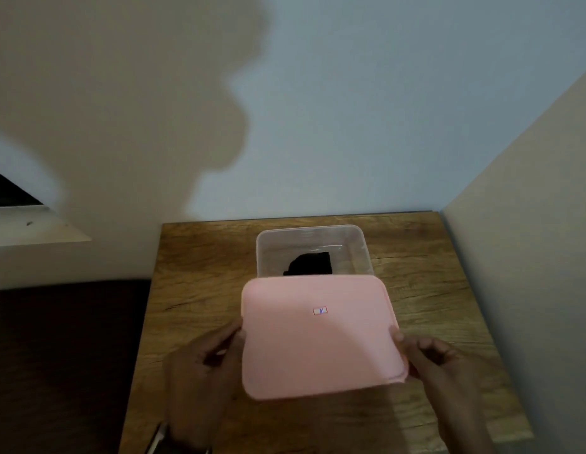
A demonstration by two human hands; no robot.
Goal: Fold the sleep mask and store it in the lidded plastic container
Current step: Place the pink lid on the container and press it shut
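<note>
Two hands held the pink lid (321, 335) by its sides, left hand (203, 358) and right hand (442, 362) each with a closed grip, black sleep mask (309, 264) inside the clear container (362, 244) on the tabletop (203, 267)

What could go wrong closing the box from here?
1. The pink lid is held only at its side edges by the left hand and right hand, short of the clear container; it may land skewed and not seat.
2. The black sleep mask looks bunched inside; if it rides up, the rim could pinch it.
</note>
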